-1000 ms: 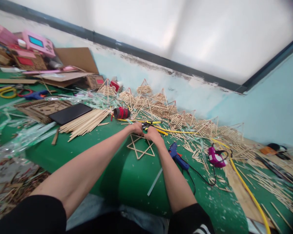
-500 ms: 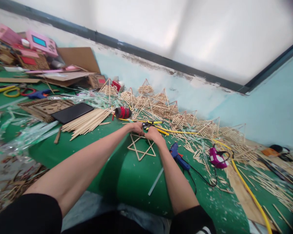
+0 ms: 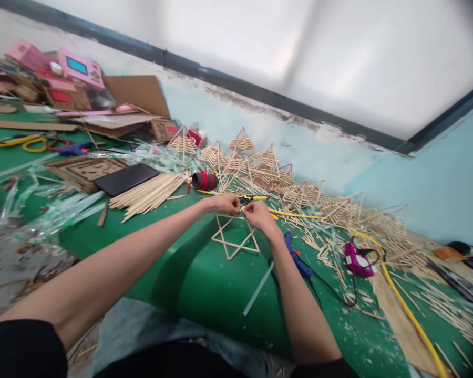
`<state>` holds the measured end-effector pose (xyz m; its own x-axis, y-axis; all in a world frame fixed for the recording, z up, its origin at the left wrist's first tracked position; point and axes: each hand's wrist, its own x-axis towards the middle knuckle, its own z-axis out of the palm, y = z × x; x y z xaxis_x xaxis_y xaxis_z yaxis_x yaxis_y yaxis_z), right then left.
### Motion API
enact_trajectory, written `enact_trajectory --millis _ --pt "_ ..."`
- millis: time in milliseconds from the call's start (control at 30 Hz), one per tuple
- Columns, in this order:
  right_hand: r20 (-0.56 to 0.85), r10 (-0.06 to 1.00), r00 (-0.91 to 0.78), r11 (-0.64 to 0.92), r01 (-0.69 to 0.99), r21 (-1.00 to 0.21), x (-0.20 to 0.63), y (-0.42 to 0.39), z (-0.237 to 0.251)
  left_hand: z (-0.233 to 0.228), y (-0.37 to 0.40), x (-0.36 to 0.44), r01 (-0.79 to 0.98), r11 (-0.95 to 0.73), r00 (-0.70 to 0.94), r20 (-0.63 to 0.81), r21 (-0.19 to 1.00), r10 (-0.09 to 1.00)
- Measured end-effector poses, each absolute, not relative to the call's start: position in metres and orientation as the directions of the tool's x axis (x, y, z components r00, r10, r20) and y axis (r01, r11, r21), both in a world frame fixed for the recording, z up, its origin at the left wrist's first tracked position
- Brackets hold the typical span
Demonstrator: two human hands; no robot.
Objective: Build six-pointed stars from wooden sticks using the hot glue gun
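A six-pointed stick star (image 3: 235,237) is laid flat on the green counter (image 3: 216,294), its far point pinched by the left hand (image 3: 225,203) and right hand (image 3: 259,215), fingers closed on it, apparently to steady that joint. A blue glue gun (image 3: 295,256) is kept just beside.

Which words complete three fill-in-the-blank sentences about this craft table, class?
1. The stick frame lying under both hands has the shape of a ____.
2. The table has a ____ cover.
3. The glue gun beside the right hand is ____; the left hand is beside the right one at the frame's far tip.

Missing words: star; green; blue
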<state>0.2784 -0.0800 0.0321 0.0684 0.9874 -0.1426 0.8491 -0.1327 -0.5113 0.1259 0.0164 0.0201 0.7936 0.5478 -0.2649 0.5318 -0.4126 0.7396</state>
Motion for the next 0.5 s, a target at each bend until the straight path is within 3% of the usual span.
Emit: enact_trajectory --millis 500 --pt "0.044 0.998 0.055 -0.007 0.706 -0.708 0.284 -0.097 0.057 0.057 0.017 0.100 0.348 -0.489 0.874 -0.088 0.800 0.477"
